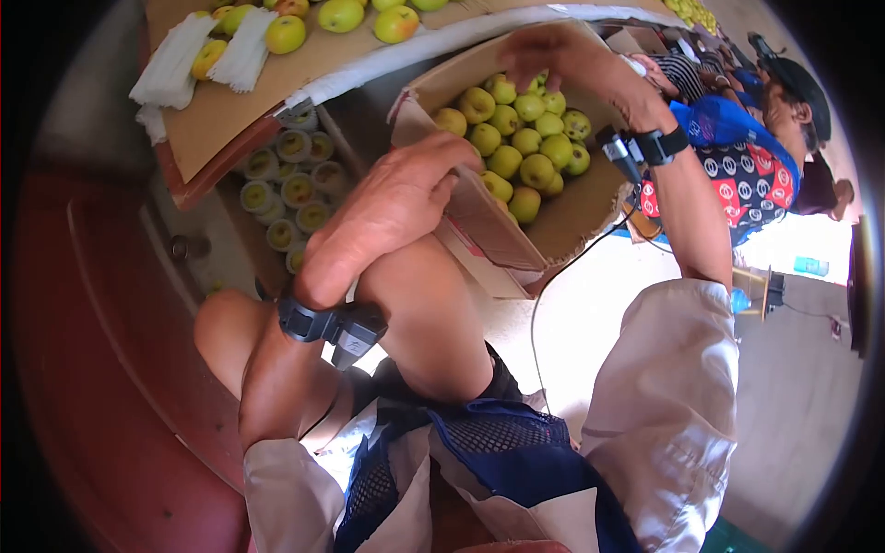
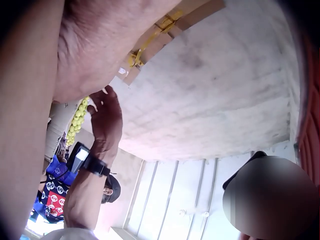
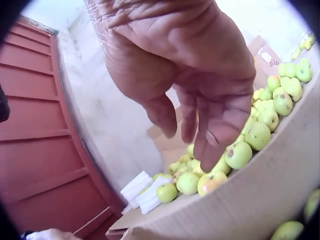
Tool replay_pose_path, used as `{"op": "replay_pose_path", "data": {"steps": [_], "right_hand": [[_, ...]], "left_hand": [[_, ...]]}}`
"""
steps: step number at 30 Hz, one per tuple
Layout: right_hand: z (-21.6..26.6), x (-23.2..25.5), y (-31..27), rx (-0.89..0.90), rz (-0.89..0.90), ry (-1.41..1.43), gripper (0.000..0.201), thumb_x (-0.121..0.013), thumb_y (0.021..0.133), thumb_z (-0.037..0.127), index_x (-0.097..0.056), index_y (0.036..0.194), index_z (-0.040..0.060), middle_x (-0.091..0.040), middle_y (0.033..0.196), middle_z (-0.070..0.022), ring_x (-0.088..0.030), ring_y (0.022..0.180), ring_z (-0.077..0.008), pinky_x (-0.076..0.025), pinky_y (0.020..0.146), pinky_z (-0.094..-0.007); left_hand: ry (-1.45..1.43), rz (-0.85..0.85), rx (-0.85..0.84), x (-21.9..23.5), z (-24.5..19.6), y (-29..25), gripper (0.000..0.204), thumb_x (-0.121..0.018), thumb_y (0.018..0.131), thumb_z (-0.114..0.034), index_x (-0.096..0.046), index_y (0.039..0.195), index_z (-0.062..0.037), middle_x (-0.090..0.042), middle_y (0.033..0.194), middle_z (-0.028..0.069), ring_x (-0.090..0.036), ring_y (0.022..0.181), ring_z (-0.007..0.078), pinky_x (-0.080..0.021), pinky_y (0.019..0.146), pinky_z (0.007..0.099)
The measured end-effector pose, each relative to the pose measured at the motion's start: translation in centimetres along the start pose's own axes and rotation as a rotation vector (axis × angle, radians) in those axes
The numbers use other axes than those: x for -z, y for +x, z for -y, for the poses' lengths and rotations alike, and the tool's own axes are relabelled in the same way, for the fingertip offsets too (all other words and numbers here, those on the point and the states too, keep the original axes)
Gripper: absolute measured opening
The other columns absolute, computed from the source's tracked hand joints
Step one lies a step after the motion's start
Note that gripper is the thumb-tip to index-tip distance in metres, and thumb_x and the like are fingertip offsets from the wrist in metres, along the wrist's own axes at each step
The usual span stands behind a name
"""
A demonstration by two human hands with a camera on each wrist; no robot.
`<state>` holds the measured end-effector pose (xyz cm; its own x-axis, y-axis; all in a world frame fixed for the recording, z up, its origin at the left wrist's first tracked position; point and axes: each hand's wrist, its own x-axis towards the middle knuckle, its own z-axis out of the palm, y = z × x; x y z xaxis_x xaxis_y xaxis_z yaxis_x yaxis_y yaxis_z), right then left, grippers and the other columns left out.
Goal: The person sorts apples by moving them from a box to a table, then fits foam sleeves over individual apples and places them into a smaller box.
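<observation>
Right grip (image 1: pixel 581 69) slack-fingered and empty, above the far side of the cardboard box (image 1: pixel 493 230); green apples (image 1: pixel 526 141) inside, below and toward the wearer, round, without marked long axis; desk (image 1: pixel 214 134) beyond; left grip (image 1: pixel 396 198) at the left rim, fingertips hidden, hold impossible to tell; decisive relation, as judged: downward from right grip to fruit

The cardboard-topped stand (image 1: pixel 221 129) bears loose yellow-green apples (image 1: pixel 341 15) (a few blushed red) and white bundles (image 1: pixel 175 69); beside it, an open carton (image 1: pixel 489 226) holds green apples (image 1: pixel 537 170).
</observation>
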<state>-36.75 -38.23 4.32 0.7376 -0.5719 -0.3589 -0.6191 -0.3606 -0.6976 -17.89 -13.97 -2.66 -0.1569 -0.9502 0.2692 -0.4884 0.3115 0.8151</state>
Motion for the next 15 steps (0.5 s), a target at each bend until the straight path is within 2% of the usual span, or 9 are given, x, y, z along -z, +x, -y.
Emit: {"op": "replay_pose_path", "data": {"steps": [2, 5, 8, 9, 12, 15], "right_hand": [[-1.0, -1.5, -1.2, -0.063, 0.103, -0.315, 0.038, -0.071, 0.094, 0.029, -0.066, 0.126, 0.0098, -0.073, 0.11, -0.0053, -0.07, 0.098, -0.0148, -0.052, 0.076, -0.0306], [-3.9, -3.4, -1.9, -0.161, 0.043, -0.627, 0.052, -0.079, 0.088, 0.027, -0.061, 0.135, 0.0105, -0.068, 0.121, -0.0112, -0.068, 0.105, -0.023, -0.053, 0.082, -0.0355], [-6.9, -3.3, -2.7, -0.238, 0.314, -0.595, 0.068, -0.083, 0.084, 0.033, -0.055, 0.142, 0.0092, -0.061, 0.131, -0.0159, -0.064, 0.114, -0.031, -0.052, 0.091, -0.0403], [-8.8, -3.1, -2.4, -0.268, 0.399, -0.613, 0.077, -0.084, 0.082, 0.039, -0.053, 0.146, 0.0098, -0.059, 0.137, -0.0172, -0.061, 0.12, -0.0339, -0.048, 0.101, -0.0419], [-10.4, -4.6, -2.9, -0.272, 0.334, -0.676, 0.084, -0.083, 0.079, 0.048, -0.052, 0.148, 0.0109, -0.055, 0.142, -0.019, -0.054, 0.13, -0.0361, -0.045, 0.108, -0.044], [-10.5, -5.4, -2.9, -0.315, 0.327, -0.77, 0.093, -0.084, 0.076, 0.053, -0.049, 0.152, 0.0134, -0.058, 0.143, -0.0219, -0.048, 0.139, -0.038, -0.041, 0.113, -0.0431]], "left_hand": [[-0.006, 0.011, 0.026, -0.1, -0.1, -0.1, 0.029, -0.059, 0.09, 0.003, -0.064, 0.117, -0.0069, -0.065, 0.118, 0.0149, -0.063, 0.108, 0.0418, -0.051, 0.091, 0.0473], [-0.012, 0.018, 0.029, -0.2, 0.0, -0.2, 0.029, -0.059, 0.091, 0.003, -0.064, 0.118, -0.0071, -0.065, 0.119, 0.0146, -0.063, 0.107, 0.0419, -0.051, 0.091, 0.0471], [-0.018, 0.036, 0.04, 0.1, -0.1, 0.0, 0.029, -0.059, 0.091, 0.003, -0.064, 0.118, -0.0071, -0.066, 0.119, 0.0144, -0.063, 0.106, 0.042, -0.051, 0.09, 0.047], [-0.017, 0.041, 0.043, 0.1, -0.1, 0.0, 0.029, -0.059, 0.091, 0.003, -0.064, 0.118, -0.007, -0.066, 0.119, 0.0143, -0.063, 0.107, 0.042, -0.051, 0.09, 0.047], [-0.002, 0.037, 0.03, 0.1, -0.1, 0.0, 0.028, -0.059, 0.091, 0.002, -0.064, 0.117, -0.0068, -0.066, 0.118, 0.0142, -0.063, 0.106, 0.0418, -0.052, 0.089, 0.0468], [0.01, 0.034, 0.026, 0.0, -0.2, 0.0, 0.026, -0.059, 0.091, 0.001, -0.063, 0.116, -0.0064, -0.066, 0.116, 0.0145, -0.064, 0.105, 0.0416, -0.052, 0.089, 0.0466]]}}
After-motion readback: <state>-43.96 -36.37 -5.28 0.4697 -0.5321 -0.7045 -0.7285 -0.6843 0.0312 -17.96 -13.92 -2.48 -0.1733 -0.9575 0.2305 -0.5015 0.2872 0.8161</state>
